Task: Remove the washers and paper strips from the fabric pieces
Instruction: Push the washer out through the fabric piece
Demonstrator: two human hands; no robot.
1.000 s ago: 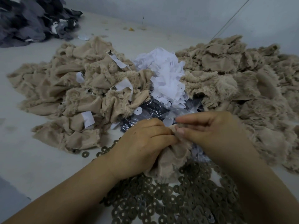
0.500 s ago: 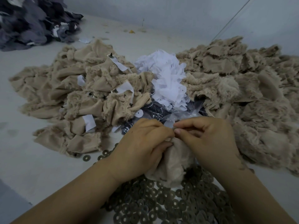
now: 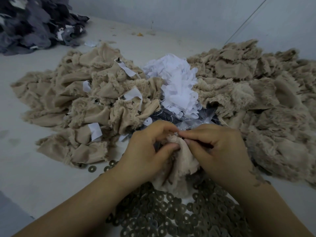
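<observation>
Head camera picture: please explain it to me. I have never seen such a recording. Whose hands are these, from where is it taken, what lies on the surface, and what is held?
There is no machine. A person wears a camera on the head, looking down at their own hands. The left hand and right hand together grip one beige fabric piece. Below lies a heap of dark washers. Beige fabric piles lie to the left and right; the left one shows paper strips. Between them is a white paper heap. Dark grey fabric lies far left.
</observation>
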